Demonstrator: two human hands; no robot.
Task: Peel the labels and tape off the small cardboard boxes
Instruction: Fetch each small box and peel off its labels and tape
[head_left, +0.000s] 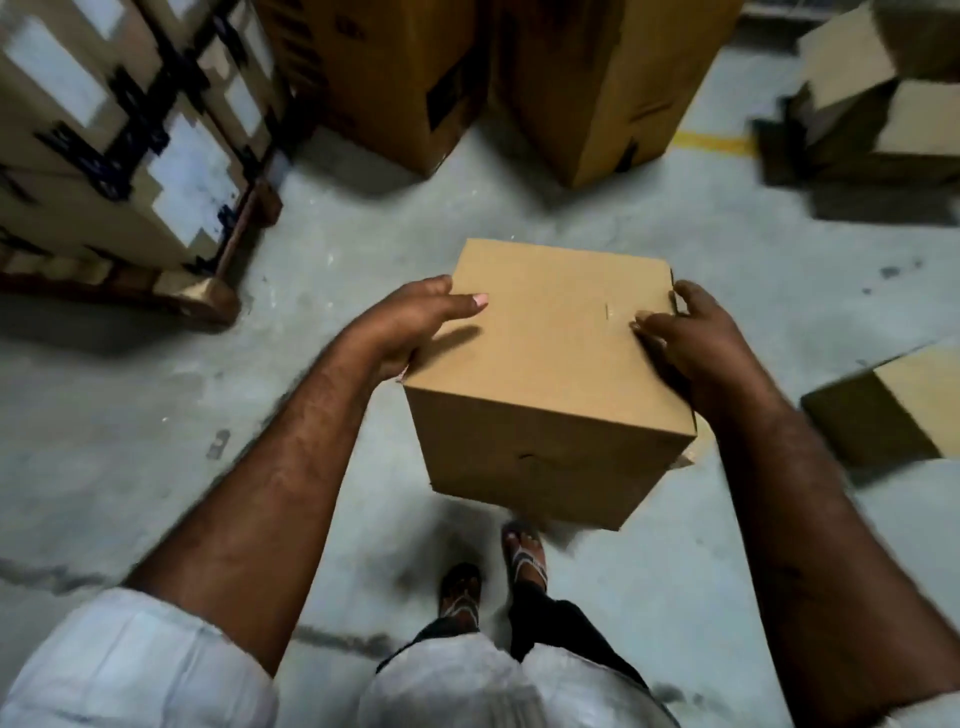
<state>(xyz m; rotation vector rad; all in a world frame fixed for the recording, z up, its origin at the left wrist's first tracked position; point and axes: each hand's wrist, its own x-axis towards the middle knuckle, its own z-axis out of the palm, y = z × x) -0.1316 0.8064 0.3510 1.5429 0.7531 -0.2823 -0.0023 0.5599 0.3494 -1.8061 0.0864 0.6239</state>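
Above the concrete floor (675, 597): a box held up between both hands.
Left hand (410, 327): spread, thumb on top, pressed to the box's left side.
Right hand (696, 343): curled on its right top edge.
Box (550, 374): plain brown, closed, in front of sandalled feet (493, 577).

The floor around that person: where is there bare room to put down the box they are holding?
The small box is held between the left hand and right hand. The bare concrete floor is open on the person's left, below the pallet, and ahead, before the tall cartons. The right is crowded with loose boxes.
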